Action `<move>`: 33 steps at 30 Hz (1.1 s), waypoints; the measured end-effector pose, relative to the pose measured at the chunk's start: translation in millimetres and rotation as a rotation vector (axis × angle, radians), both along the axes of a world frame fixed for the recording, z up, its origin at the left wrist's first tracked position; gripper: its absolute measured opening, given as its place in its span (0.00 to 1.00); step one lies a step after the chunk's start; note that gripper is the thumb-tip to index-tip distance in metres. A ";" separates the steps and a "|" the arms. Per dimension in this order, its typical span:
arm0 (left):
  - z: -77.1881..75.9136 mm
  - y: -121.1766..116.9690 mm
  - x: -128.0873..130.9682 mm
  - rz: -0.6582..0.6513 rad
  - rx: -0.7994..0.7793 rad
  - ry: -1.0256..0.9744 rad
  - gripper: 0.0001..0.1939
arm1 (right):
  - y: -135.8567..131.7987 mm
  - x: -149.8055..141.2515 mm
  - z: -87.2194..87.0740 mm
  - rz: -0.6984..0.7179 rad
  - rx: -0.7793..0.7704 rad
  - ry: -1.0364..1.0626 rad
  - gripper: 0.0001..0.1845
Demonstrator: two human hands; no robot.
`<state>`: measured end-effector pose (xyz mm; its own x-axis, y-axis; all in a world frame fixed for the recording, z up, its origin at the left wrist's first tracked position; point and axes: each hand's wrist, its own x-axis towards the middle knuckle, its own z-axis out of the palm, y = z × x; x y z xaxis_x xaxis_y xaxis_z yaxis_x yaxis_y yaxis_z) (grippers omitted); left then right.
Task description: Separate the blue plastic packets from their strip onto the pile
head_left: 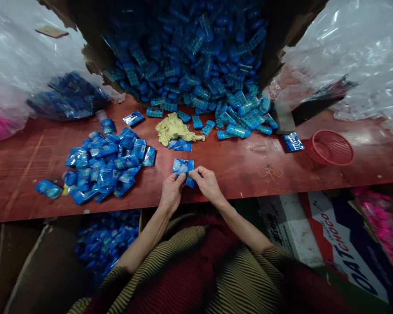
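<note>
Both my hands hold a small blue printed packet just above the front of the red table. My left hand pinches its lower left part, and my right hand pinches its right side near the edge. Beyond the packet, a crumpled yellow cloth lies partly over some flat blue packets. To the left of my hands spreads a heap of filled blue packets. At the back, a mass of small clear containers with blue contents spills from a torn cardboard box.
A red plastic basket stands on the right of the red table, near a dark block. A bag of blue packets sits at the back left. Below the table edge are more blue packets and printed cartons.
</note>
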<state>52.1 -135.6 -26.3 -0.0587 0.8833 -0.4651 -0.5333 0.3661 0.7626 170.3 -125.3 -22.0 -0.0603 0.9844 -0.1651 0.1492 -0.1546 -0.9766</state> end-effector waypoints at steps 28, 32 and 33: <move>4.5 -8.2 -3.9 -0.068 -0.363 -0.262 0.07 | 61.6 43.1 15.5 0.007 0.244 -0.448 0.16; 4.7 -9.1 -4.1 -0.013 -0.416 -0.277 0.11 | 97.4 66.6 5.7 -0.067 0.197 -1.052 0.20; 4.4 -9.3 -3.9 -0.005 -0.415 -0.283 0.12 | 100.5 69.3 3.2 -0.037 0.180 -1.160 0.20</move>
